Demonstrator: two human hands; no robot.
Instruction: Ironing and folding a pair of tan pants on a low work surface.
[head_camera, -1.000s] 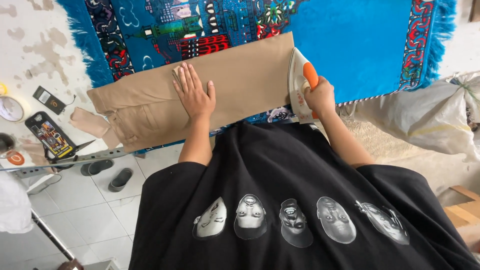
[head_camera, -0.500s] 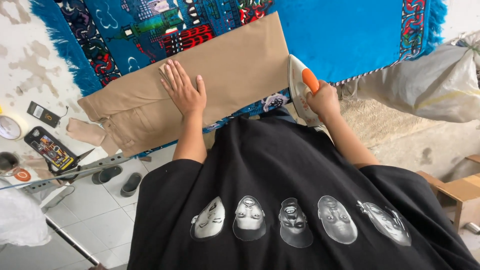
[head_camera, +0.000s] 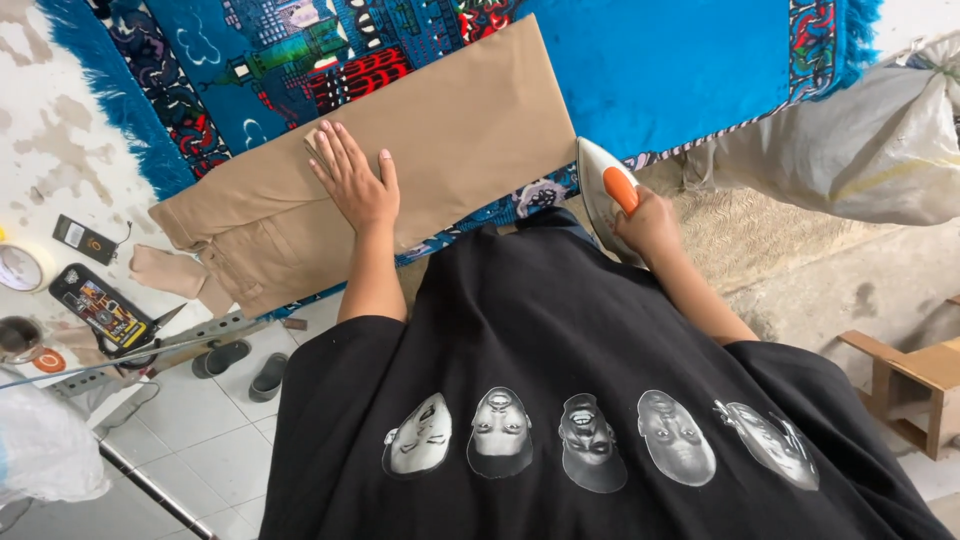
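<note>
Tan trousers (head_camera: 455, 140) lie folded flat on a blue patterned rug (head_camera: 660, 70) that covers the table. My left hand (head_camera: 352, 180) presses flat on the trousers near their middle, fingers spread. My right hand (head_camera: 648, 222) grips the orange handle of a white clothes iron (head_camera: 603, 190), which is tipped up off the cloth at the table's near edge, to the right of the trousers. A black shirt printed with several faces fills the lower part of the view.
A phone (head_camera: 100, 308), a small black box (head_camera: 84, 238), a tape roll (head_camera: 18, 266) and a cup (head_camera: 20, 335) sit at the left on the white table. Sandals (head_camera: 245, 366) lie on the tiled floor. A large grey sack (head_camera: 870, 150) is right, a wooden stool (head_camera: 915, 385) below it.
The camera view has shifted, so the table sits higher and farther left. My left hand stays flat on the trousers. The iron stays lifted in my right hand at the edge.
</note>
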